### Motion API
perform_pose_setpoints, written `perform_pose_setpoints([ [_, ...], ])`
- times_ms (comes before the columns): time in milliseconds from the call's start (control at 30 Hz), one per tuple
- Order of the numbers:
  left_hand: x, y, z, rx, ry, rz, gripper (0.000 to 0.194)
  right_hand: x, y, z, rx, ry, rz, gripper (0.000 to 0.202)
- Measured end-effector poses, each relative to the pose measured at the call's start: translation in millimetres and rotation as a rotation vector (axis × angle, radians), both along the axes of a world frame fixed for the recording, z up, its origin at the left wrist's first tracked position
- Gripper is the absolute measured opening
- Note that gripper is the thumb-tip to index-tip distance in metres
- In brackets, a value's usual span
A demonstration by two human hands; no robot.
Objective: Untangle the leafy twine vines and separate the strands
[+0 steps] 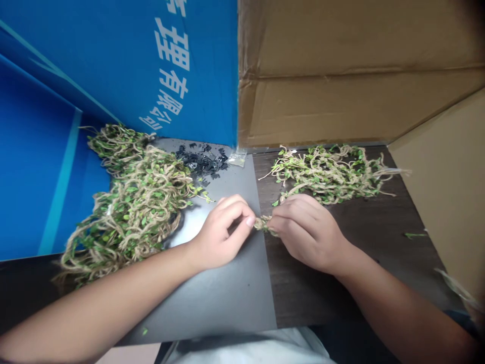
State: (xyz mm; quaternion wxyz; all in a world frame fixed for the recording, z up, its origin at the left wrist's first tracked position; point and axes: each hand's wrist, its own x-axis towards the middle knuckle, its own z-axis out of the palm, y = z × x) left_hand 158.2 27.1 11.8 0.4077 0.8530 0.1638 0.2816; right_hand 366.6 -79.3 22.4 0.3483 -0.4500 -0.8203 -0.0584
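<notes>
Between my hands, over the table's middle, runs a short stretch of twine garland (264, 223) with beige cord and small green leaves. My left hand (224, 230) pinches its left end between thumb and fingertips. Closed around the other end is my right hand (308, 232), its fingers curled and hiding most of what they hold. Just beyond the right hand lies a heap of similar leafy twine (329, 174). A larger leafy twine pile (140, 202) rises to the left of my left hand.
Small black plastic pieces (204, 161) are scattered at the back, beside a small clear bag (238, 157). A blue panel (189, 101) with white lettering and a brown cardboard wall (341, 111) close off the far side. A clear plastic strip (458, 288) sits at right.
</notes>
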Motion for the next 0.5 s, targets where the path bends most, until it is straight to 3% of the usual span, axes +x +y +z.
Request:
perform_pose_setpoints([
  [167, 1.2, -0.4, -0.9, 0.06, -0.01, 0.034, 0.016, -0.4, 1.6, -0.9, -0.022, 0.064, -0.059, 0.012],
  [367, 1.8, -1.7, -2.0, 0.119, 0.029, 0.091, 0.014, 0.0, 0.7, 3.8, -0.01, -0.073, -0.022, 0.029],
  [500, 1.9, -2.5, -3.2, 0.14, 0.04, 0.099, 0.014, -0.1, 1.0, 3.5, -0.005, -0.114, -0.014, 0.02],
])
